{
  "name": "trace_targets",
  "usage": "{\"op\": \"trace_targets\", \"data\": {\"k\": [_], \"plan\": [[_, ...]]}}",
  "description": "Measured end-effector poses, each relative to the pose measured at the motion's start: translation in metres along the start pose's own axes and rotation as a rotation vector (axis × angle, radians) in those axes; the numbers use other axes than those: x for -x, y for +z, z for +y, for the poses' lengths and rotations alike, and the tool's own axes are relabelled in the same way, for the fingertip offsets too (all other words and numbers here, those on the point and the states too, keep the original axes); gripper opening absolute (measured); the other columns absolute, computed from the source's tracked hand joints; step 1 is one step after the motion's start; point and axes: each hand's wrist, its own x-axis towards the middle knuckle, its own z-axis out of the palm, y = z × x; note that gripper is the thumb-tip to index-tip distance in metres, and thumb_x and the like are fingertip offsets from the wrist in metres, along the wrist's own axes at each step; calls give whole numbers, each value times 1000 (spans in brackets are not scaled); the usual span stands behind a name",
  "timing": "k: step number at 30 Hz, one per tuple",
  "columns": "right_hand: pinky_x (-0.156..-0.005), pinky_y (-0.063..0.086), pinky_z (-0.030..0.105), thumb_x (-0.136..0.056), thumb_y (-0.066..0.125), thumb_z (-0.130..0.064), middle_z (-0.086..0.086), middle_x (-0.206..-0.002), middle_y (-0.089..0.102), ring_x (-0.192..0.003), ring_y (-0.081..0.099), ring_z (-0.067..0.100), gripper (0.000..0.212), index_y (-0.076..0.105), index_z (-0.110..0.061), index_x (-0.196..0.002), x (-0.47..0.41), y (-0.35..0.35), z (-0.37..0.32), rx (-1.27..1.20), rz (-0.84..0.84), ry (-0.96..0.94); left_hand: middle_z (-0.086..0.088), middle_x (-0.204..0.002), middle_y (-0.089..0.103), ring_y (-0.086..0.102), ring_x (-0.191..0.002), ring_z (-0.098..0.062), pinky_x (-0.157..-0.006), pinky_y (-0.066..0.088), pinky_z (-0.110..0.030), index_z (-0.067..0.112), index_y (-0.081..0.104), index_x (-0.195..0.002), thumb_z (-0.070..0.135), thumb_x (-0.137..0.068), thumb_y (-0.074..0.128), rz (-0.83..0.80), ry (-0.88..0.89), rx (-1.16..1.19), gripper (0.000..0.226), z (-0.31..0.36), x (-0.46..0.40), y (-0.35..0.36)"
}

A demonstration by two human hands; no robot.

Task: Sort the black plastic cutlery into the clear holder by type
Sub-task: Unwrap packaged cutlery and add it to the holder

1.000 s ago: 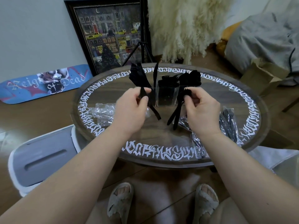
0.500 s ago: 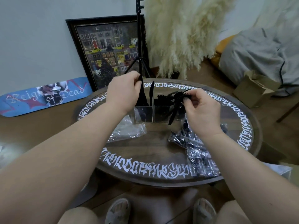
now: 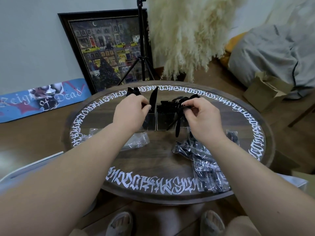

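Head view: at frame centre, left hand pinches cutlery over the holder's left compartment; right hand grips black pieces hanging just right of it.

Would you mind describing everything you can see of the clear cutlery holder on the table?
The clear holder is a transparent, acrylic-looking box with upright dividing walls forming side-by-side compartments. It stands upright on the round table, towards its far side. Black cutlery sticks up out of it, including a knife in the left part. The left hand covers its left end; the right hand, pinching black pieces, hides its right end, so the compartment count is unclear.
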Motion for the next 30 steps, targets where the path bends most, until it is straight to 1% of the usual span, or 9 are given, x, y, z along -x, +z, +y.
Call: {"op": "trace_targets", "data": {"k": [3,7,11,14,18,21,23,26,30], "plan": [[-81,42,17,-90,59,-9,-10,-91,61,-82,53,5,18,70,-21,-97,-2,5,0,-3,-23,15,7,-90,53,54,-84,-13,-76,42,-27,19,69,-104,25,-93,57,92,133,136,18,8,11,-7],[-80,40,18,-89,59,-8,-12,-88,59,-82,52,5,18,71,-18,-98,-2,10,-9,8,-40,-24,5,-111,68,61,-101,-12,-89,43,-23,22,65,-122,17,-93,54,-64,329,268,32,27,24,-9],[-82,43,19,-89,59,-10,-9,-90,64,-85,56,7,19,72,-18,-98,-1,9,-16,13,-45,-42,6,-106,72,64,-97,-12,-89,47,-28,25,65,-122,19,-93,57,-65,300,300,30,33,28,-10],[-77,45,15,-88,62,-9,-16,-81,63,-76,57,2,17,71,-20,-97,2,7,-17,-39,-35,-23,5,-94,74,67,-87,-12,-84,50,-31,21,72,-109,19,-91,62,-14,286,298,21,31,28,-14],[-69,43,7,-87,63,-10,-19,-74,62,-71,58,-2,14,67,-23,-91,4,-1,-15,-71,16,9,2,-87,74,67,-78,-14,-79,53,-29,17,75,-100,17,-88,64,223,240,275,16,24,19,-34],[-69,45,9,-89,61,-12,-20,-74,63,-73,60,-2,16,68,-26,-91,5,-7,-13,-90,15,30,1,-89,74,68,-78,-12,-80,55,-29,14,75,-100,17,-88,63,438,229,278,17,21,3,-55],[-70,46,10,-90,61,-13,-21,-73,63,-73,60,-2,16,69,-27,-91,6,-8,-13,-90,11,31,1,-90,75,68,-79,-11,-80,55,-29,14,75,-100,19,-89,61,495,239,272,19,22,-9,-62],[-75,51,20,-91,60,-14,-20,-73,64,-74,63,3,16,71,-25,-95,6,-10,-11,-74,15,28,0,-91,75,70,-82,-14,-82,53,-27,14,76,-100,19,-88,61,488,257,230,19,25,-19,-57],[-82,52,29,-91,60,-12,-15,-80,66,-82,65,10,17,73,-20,-100,4,-14,-3,-55,53,-10,-2,-96,75,69,-88,-17,-86,50,-25,14,75,-103,18,-90,62,362,222,188,19,27,-19,-31]]}}
